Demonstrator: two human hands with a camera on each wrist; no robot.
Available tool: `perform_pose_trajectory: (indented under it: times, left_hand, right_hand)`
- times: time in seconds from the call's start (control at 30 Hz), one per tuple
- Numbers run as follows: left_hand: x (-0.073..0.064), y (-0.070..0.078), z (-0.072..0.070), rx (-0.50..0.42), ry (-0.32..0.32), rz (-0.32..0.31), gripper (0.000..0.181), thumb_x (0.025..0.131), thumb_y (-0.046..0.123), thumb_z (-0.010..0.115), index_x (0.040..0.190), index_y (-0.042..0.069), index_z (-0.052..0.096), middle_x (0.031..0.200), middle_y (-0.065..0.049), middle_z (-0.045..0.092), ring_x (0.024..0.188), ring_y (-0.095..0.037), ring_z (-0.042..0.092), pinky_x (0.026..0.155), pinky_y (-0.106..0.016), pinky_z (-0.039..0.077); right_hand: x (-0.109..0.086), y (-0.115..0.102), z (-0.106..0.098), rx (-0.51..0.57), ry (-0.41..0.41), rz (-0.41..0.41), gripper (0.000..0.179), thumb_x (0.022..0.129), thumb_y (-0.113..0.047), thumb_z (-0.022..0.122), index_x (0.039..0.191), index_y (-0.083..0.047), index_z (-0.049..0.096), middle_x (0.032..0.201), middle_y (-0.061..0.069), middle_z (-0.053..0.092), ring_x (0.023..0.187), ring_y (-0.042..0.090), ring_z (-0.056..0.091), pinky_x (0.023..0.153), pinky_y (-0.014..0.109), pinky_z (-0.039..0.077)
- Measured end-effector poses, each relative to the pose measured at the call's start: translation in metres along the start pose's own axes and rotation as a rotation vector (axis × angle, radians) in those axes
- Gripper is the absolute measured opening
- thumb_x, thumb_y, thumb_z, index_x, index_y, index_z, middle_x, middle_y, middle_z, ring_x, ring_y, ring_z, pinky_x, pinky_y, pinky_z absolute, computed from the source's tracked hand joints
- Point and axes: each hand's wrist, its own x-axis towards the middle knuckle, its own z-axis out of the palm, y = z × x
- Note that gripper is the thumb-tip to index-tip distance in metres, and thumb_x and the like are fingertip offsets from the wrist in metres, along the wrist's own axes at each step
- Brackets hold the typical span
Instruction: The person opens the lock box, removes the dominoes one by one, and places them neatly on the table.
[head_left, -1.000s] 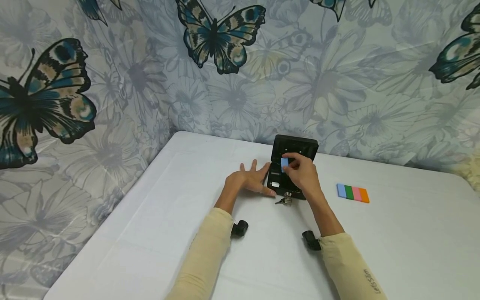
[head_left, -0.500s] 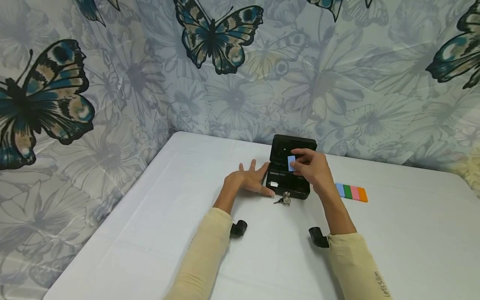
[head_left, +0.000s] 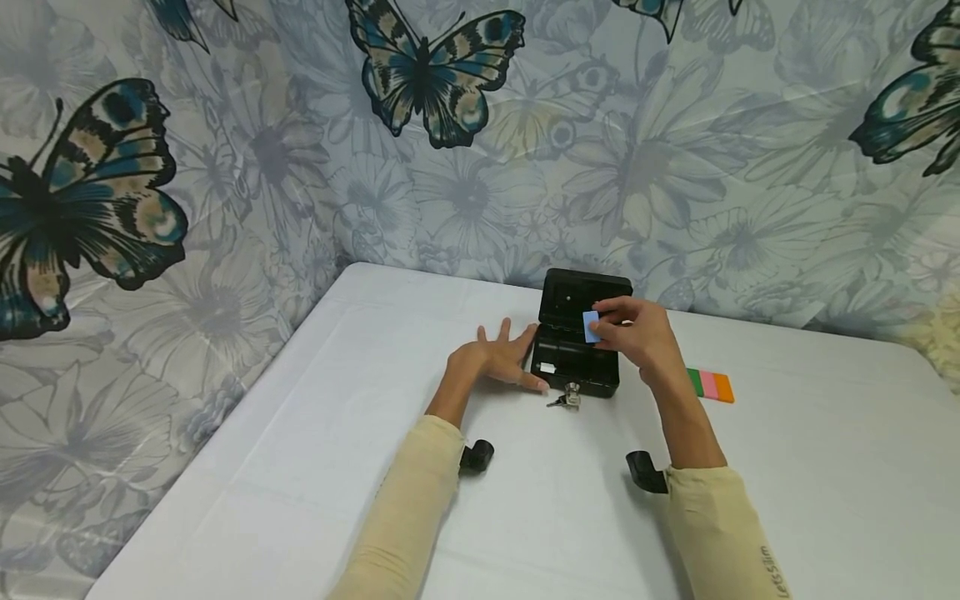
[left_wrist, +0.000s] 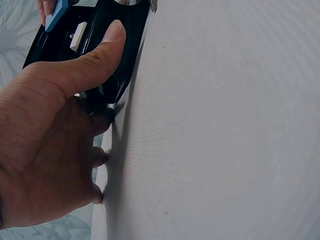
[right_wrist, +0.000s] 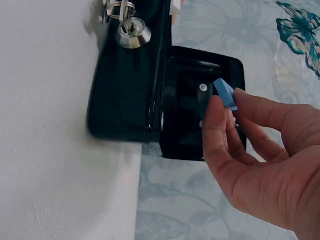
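Observation:
A black lockable cash box (head_left: pixel 592 387) stands on the white table with its lid (head_left: pixel 562 287) raised at the back. My right hand (head_left: pixel 645 337) pinches a small light-blue block (head_left: pixel 591 327) between thumb and fingers above the box's right half, in front of the lid. My left hand (head_left: pixel 498 360) lies at the box's left side with fingers spread on the table; its thumb (left_wrist: pixel 102 57) reaches along the box's front corner. A silver lock with keys (right_wrist: pixel 131 32) sticks out of the box's front. Inside the box shows a small white piece (head_left: pixel 547 367).
Right of the box lies a row of flat coloured blocks (head_left: pixel 708 384), green, pink and orange, partly covered by my right forearm. The white table (head_left: pixel 360 367) reaches back to a butterfly-patterned wall cloth (head_left: pixel 465 200). Black wrist cameras (head_left: pixel 477 456) sit at both sleeves.
My right hand has moved to the right with the light-blue block, from over the box's middle towards its right side. The forearm now covers the row's blue block. My left hand stays put.

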Motion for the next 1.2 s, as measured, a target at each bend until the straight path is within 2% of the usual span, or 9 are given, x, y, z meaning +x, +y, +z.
perform_pose_trajectory:
  times: [0.23,0.5,0.73,0.97,1.2]
  left_hand:
    - [0.000,0.000,0.000,-0.016,0.001,0.011,0.106,0.074,0.069,0.055,0.147,0.026,-0.010,0.153,-0.012,-0.004,0.138,-0.030,-0.013,0.106,-0.059,-0.006]
    - [0.001,-0.001,0.001,-0.026,-0.006,0.022,0.107,0.075,0.068,0.056,0.147,0.025,-0.010,0.154,-0.008,-0.002,0.138,-0.025,-0.016,0.105,-0.058,-0.010]
    - [0.000,-0.001,0.001,-0.028,-0.003,0.022,0.107,0.074,0.069,0.055,0.147,0.025,-0.010,0.154,-0.008,-0.003,0.138,-0.025,-0.015,0.105,-0.057,-0.009]
    - [0.001,-0.002,0.001,-0.037,-0.009,0.026,0.107,0.075,0.068,0.055,0.147,0.025,-0.011,0.154,-0.007,-0.004,0.138,-0.025,-0.017,0.105,-0.057,-0.011]
    - [0.001,-0.003,0.002,-0.044,-0.010,0.025,0.107,0.074,0.069,0.056,0.147,0.026,-0.011,0.154,-0.007,-0.005,0.137,-0.024,-0.017,0.105,-0.057,-0.011]
  right_hand:
    - [0.000,-0.002,-0.009,-0.016,-0.023,0.024,0.035,0.085,-0.007,0.063,0.118,0.003,0.057,0.100,0.019,0.052,0.087,0.028,0.062,0.073,0.035,0.053]
    - [-0.004,-0.002,-0.024,-0.042,-0.030,0.045,0.038,0.084,-0.015,0.066,0.118,0.001,0.057,0.096,0.012,0.052,0.081,0.018,0.065,0.074,0.029,0.053]
    - [-0.011,-0.004,-0.043,-0.110,-0.044,0.057,0.042,0.087,-0.024,0.063,0.123,-0.004,0.056,0.101,0.010,0.055,0.078,0.013,0.068,0.075,0.022,0.051]
    - [-0.015,-0.002,-0.063,-0.131,-0.054,0.084,0.051,0.086,-0.032,0.063,0.129,-0.007,0.051,0.102,0.005,0.056,0.079,0.009,0.066,0.079,0.024,0.049]
    - [-0.020,0.005,-0.083,-0.125,-0.033,0.108,0.052,0.085,-0.033,0.064,0.128,-0.005,0.051,0.100,0.004,0.053,0.080,0.008,0.066,0.074,0.019,0.050]
